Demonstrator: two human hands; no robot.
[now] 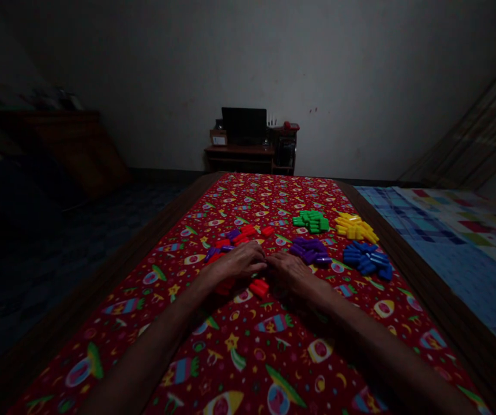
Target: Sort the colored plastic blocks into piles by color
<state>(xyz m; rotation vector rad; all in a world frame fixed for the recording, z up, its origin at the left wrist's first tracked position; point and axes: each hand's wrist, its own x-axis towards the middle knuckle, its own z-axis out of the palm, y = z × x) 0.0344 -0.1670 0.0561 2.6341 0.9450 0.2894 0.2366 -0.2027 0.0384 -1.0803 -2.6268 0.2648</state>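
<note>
My left hand lies over a mixed pile of small red pieces and purple pieces, its fingers curled. My right hand meets it fingertip to fingertip, the fingers drawn together. Whatever the fingertips may hold is hidden. Just below the hands lie a few red pieces. Right of my right hand sits a heap of purple pieces. Beyond it is a green heap, with a yellow heap and a blue heap farther right.
A red patterned cloth covers the long table, whose dark wooden edge shows at the sides. A bed with a blue checked sheet is on the right. Against the far wall stands a desk with a black monitor; a wooden cabinet is at left.
</note>
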